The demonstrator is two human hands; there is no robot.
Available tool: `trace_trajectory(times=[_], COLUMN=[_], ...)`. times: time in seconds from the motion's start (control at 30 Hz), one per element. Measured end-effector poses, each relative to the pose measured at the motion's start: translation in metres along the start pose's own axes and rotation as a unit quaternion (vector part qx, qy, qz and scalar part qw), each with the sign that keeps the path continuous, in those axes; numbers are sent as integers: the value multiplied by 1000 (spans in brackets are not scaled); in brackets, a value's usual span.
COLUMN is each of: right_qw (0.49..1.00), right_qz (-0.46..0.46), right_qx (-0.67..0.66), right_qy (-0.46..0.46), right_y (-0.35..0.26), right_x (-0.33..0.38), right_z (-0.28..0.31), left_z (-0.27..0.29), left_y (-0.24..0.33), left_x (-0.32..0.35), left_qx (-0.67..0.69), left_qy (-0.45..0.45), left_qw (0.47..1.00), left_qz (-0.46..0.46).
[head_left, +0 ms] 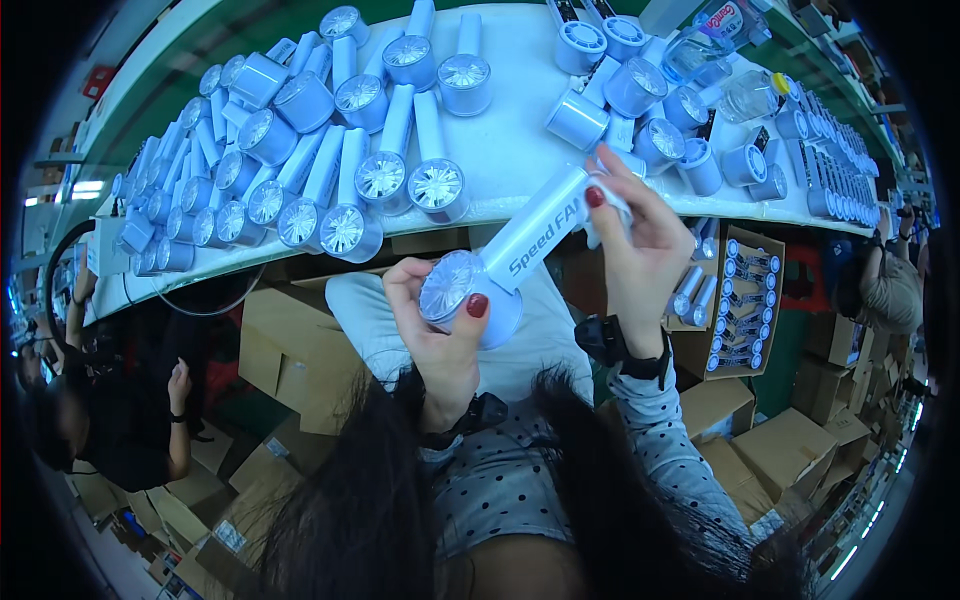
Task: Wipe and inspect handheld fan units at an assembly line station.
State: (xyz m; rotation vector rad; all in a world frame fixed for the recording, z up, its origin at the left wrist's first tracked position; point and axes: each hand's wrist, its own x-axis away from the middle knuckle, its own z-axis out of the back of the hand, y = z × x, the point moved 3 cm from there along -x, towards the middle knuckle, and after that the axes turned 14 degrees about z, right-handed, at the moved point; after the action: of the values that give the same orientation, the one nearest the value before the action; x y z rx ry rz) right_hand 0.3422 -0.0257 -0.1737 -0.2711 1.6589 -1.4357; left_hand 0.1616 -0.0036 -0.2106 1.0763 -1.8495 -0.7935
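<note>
The fan [505, 262] runs lower-left to upper-right at frame centre: left hand [440, 335] clasps its head, right hand [640, 255] pinches the handle end.

The handheld fan [500, 262] is pale blue-white, with a round head and a long straight handle bearing dark printed lettering. It lies tilted, head low at the left and handle rising to the upper right. The head's front shows a silvery radial grille facing the camera. It is held in the air, off the tabletop [510, 150], just in front of its near edge.
</note>
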Motion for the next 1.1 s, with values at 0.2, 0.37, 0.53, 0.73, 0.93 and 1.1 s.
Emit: trace_trajectory(times=[0.2,0.37,0.53,0.73,0.93,1.1], right_qw=[974,983,977,942,888,981], right_qz=[-183,-143,-169,-191,-259,-90], right_qx=[-133,-109,-127,-275,-350,-144], right_qy=[-1,-17,-29,0,150,92], right_y=[1,-1,-1,12,24,-1], right_x=[-2,-5,-3,3,6,4], right_z=[8,9,14,20,26,31], left_z=[-6,-7,-2,-4,3,1], left_y=[12,12,9,11,11,10], left_x=[-1,-4,-3,-3,-3,-2], left_qx=[-16,-38,24,111,115,75], left_qy=[-7,-40,-5,-38,-65,-56], left_qw=[998,994,999,992,990,995], left_qz=[-68,-92,-38,53,58,27])
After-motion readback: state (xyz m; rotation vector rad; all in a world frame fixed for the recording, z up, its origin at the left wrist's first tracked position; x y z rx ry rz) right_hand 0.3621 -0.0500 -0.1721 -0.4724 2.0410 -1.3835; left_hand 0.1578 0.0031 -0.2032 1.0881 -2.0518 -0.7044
